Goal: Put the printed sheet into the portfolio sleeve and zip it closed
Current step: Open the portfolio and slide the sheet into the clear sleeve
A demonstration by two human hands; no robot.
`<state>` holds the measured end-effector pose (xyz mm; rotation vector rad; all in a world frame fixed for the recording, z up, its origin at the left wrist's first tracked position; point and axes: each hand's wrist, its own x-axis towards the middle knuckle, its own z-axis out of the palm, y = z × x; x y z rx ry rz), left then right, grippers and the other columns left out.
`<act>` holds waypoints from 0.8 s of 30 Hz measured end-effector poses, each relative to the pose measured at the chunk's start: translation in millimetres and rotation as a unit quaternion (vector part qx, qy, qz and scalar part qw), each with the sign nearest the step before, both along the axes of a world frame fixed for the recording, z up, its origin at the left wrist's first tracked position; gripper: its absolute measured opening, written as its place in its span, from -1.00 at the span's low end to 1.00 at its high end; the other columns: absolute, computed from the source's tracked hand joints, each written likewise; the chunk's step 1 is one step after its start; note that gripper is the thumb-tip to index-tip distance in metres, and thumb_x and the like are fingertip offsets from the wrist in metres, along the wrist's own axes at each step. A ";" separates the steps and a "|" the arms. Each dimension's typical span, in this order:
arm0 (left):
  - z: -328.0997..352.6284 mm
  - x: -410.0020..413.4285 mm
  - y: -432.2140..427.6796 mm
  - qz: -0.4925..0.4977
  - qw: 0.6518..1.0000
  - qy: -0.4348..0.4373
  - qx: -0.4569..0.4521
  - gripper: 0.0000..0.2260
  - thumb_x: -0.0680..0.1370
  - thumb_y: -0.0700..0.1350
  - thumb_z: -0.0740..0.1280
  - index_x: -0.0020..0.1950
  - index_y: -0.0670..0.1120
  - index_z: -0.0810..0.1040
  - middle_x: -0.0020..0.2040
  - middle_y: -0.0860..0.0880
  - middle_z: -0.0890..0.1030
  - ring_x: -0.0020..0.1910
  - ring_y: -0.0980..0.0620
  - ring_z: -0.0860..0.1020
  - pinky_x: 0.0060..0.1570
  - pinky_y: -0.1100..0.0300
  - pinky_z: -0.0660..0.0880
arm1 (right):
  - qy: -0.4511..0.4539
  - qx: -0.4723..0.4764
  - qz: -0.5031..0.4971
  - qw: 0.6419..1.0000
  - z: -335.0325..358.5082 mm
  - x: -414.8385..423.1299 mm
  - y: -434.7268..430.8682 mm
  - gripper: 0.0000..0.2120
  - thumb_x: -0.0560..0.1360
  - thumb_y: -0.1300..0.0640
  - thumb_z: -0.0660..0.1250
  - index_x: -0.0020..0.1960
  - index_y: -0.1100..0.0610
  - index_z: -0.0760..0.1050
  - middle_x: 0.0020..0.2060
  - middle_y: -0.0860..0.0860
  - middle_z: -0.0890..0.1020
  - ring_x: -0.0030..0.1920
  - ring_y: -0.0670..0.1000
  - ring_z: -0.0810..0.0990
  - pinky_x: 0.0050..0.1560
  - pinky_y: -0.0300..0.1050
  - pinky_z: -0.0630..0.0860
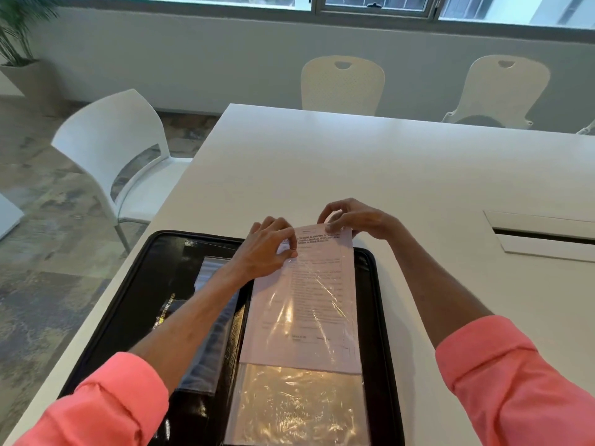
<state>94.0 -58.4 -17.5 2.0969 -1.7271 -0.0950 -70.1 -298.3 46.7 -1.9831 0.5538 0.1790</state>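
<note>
An open black portfolio (135, 300) lies flat at the near edge of the white table. A clear plastic sleeve (296, 403) lies on its right half. The printed sheet (309, 304) sits partway inside the sleeve, its top end sticking out past the far edge. My left hand (270, 246) pinches the sleeve's open edge at the sheet's upper left. My right hand (351, 220) grips the sheet's top right corner. The lower part of the sleeve holds no paper. The zipper runs around the portfolio's rim.
The white table (402, 175) stretches ahead, with a cable slot (544, 236) at the right. A white chair (122, 156) stands at the left, and two cream chairs (343, 83) stand behind the far edge. Another clear pocket (209, 317) lies on the portfolio's left half.
</note>
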 end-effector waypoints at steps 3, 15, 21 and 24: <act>-1.3 -0.5 0.3 0.003 1.000 0.011 0.002 -0.86 0.61 0.03 0.50 0.10 0.05 0.60 0.47 0.05 0.50 0.51 -0.01 0.37 0.47 -0.04 0.31 | 0.014 -0.010 0.017 1.000 -0.2 -2.9 4.0 -0.81 0.58 0.23 0.49 0.19 0.17 0.67 0.07 0.21 0.79 -0.02 0.16 0.79 0.05 0.15 0.73; 0.0 -6.0 3.3 0.009 1.000 0.016 -0.007 -0.86 0.67 0.02 0.45 0.15 0.01 0.58 0.26 0.03 0.69 0.41 0.00 0.49 0.36 0.00 0.35 | 0.023 -0.073 0.088 0.993 4.8 -9.4 26.1 -0.87 0.57 0.35 0.45 0.10 0.33 0.71 0.08 0.27 0.75 0.04 0.06 0.63 0.15 0.02 0.52; 0.3 -7.4 5.3 0.012 0.999 0.032 -0.013 -0.89 0.67 0.03 0.43 0.11 0.04 0.55 0.10 0.10 0.70 0.30 0.04 0.52 0.31 0.01 0.37 | 0.044 -0.175 0.100 0.979 3.8 -4.8 41.4 -0.84 0.60 0.08 0.46 -0.06 0.14 0.72 -0.08 0.12 0.77 -0.08 -0.01 0.66 0.05 0.08 0.59; -0.4 -8.5 6.7 0.014 1.000 0.022 -0.016 -0.89 0.68 0.04 0.42 0.10 0.06 0.54 0.04 0.11 0.71 0.25 0.04 0.54 0.30 -0.02 0.41 | 0.060 -0.241 0.081 0.965 0.4 -6.1 52.8 -0.54 0.60 -0.32 0.38 -0.09 0.07 0.74 -0.09 0.05 0.77 -0.05 0.10 0.72 0.02 0.12 0.63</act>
